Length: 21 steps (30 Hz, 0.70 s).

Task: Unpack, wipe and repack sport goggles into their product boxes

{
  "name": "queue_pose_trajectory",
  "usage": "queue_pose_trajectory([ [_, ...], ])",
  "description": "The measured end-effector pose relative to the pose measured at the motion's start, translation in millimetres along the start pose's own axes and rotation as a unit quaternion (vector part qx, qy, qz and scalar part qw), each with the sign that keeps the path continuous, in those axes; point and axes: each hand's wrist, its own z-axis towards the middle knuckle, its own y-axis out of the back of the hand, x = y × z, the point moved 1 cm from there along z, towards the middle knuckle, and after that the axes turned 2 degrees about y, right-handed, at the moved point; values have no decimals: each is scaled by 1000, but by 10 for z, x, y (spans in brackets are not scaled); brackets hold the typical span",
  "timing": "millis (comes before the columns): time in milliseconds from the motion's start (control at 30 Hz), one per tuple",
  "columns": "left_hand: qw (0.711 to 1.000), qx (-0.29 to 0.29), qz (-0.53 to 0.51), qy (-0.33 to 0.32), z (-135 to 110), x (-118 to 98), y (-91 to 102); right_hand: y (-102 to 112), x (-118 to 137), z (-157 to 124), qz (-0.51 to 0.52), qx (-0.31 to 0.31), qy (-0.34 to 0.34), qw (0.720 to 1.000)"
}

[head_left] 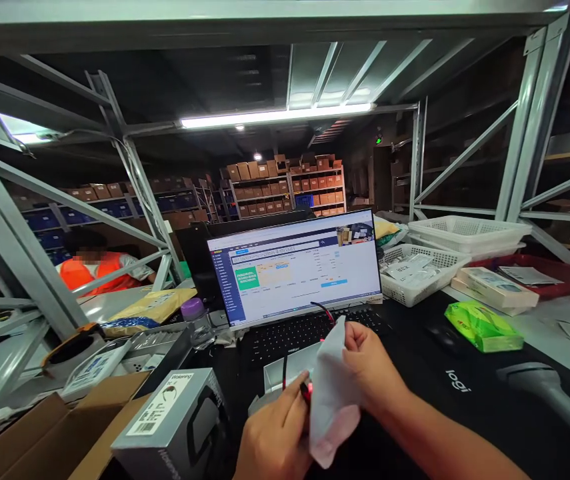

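My right hand (365,357) is closed, its fingers pinching the top edge of a white cloth (332,393) that hangs in front of the keyboard. At the lower middle, my left hand (277,433) closes around a thin black and red band-shaped thing (306,392), which looks like a neckband headset. A red glow shows on it beside the cloth, which hides much of it. Behind the left hand is a small white open box (272,377). Left of that hand stands a grey printed box (172,427) with a headset outline and a barcode label.
A monitor (295,267) stands behind a black keyboard (275,340). Right are a green wipes pack (483,327), a barcode scanner (535,377), a mouse (443,339) and white baskets (417,293). Left are a cardboard box (59,433), a purple-capped bottle (197,323) and a person in orange (97,270).
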Motion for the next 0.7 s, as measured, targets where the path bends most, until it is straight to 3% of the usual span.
queue_pose_trajectory([
  [100,999,34,-10,-12,35,15,6,68,45,146,60,23,-64,996],
  [267,998,20,52,8,166,151,205,308,271,298,-117,187,-44,974],
  [333,998,37,38,24,198,222,288,497,477,326,-198,178,24,964],
  [467,994,108,-18,26,178,295,348,774,779,295,-304,78,172,934],
  [567,988,147,-52,3,149,262,333,716,739,210,-382,109,225,890],
  [633,984,169,-58,-25,144,214,323,578,637,131,-425,174,244,854],
  [700,979,186,-62,-50,147,166,317,430,538,40,-436,259,211,836],
])
